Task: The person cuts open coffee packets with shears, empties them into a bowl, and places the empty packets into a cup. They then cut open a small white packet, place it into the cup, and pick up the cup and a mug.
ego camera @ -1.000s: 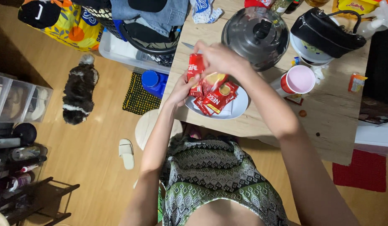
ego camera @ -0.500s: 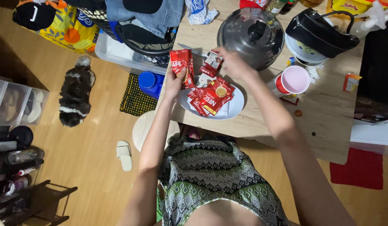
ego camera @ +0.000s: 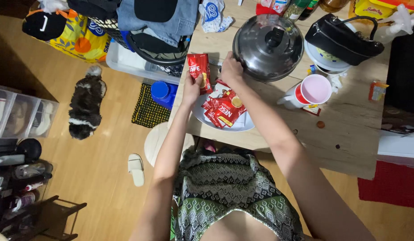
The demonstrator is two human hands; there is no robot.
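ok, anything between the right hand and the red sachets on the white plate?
Nothing visible. The right hand sits at the far edge of the white plate, right above the red sachets, with no object between. The pot lid lies beyond it. The left hand holds a separate sachet alongside.

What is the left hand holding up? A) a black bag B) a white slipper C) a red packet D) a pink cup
C: the left hand pinches a red packet upright above the edge of the white plate, while the pink cup, the black bag and the white slipper lie untouched elsewhere.
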